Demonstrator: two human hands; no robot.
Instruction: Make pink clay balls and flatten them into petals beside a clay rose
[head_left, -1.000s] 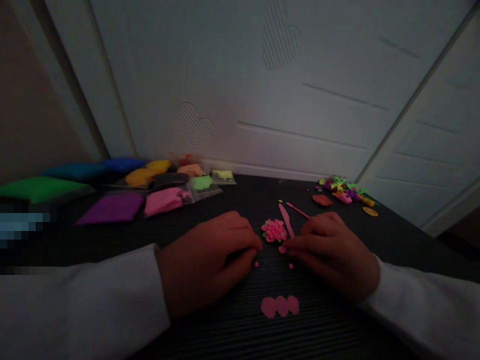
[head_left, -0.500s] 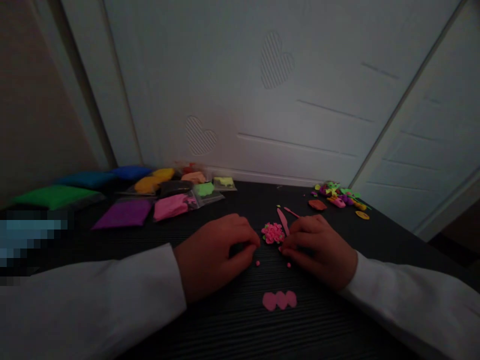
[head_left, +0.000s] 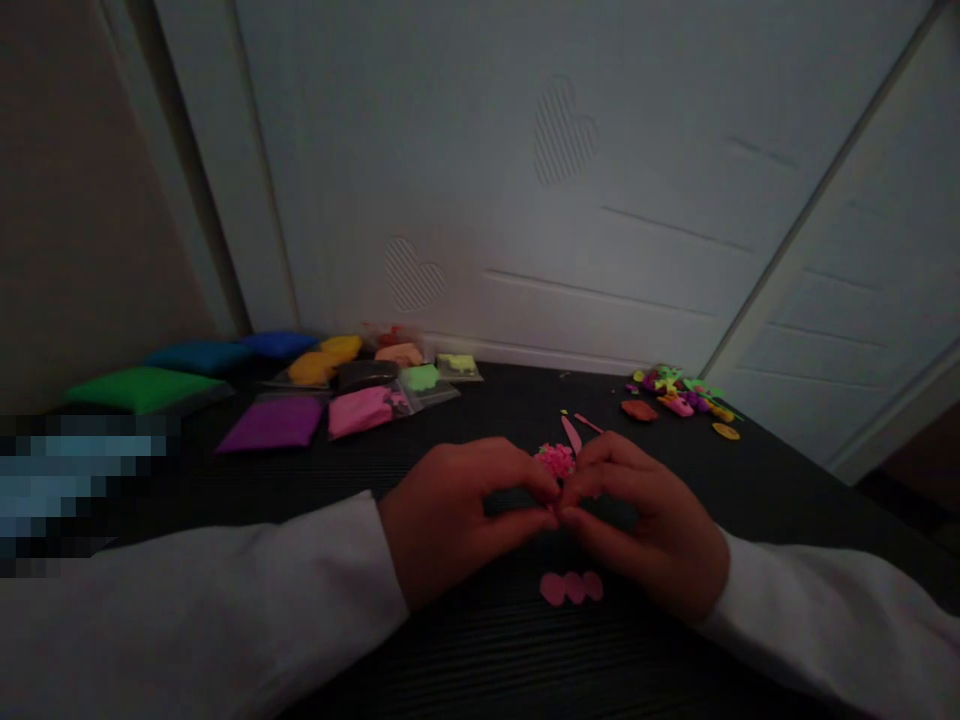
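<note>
My left hand (head_left: 480,515) and my right hand (head_left: 637,520) meet fingertip to fingertip above the black table. Both are closed in a pinch around a small bit of pink clay (head_left: 553,509), mostly hidden by the fingers. Just behind the fingertips sits a cluster of ruffled pink clay petals (head_left: 555,460), partly covered. A pink clay knife (head_left: 571,434) and a thin pink stick tool (head_left: 589,423) lie beyond it, near my right hand. In front of my hands, three flat pink clay discs (head_left: 574,588) lie in a row, edges touching or overlapping.
Bags of coloured clay, among them a purple bag (head_left: 271,424), a pink bag (head_left: 366,411) and a green bag (head_left: 146,388), spread over the back left. Small colourful clay pieces (head_left: 679,390) are heaped at the back right. A white panelled surface (head_left: 465,180) rises behind the table (head_left: 480,650).
My left hand has moved right until its fingertips meet those of my right hand. Two small pink balls seen on the table are now out of sight. The view has shifted slightly.
</note>
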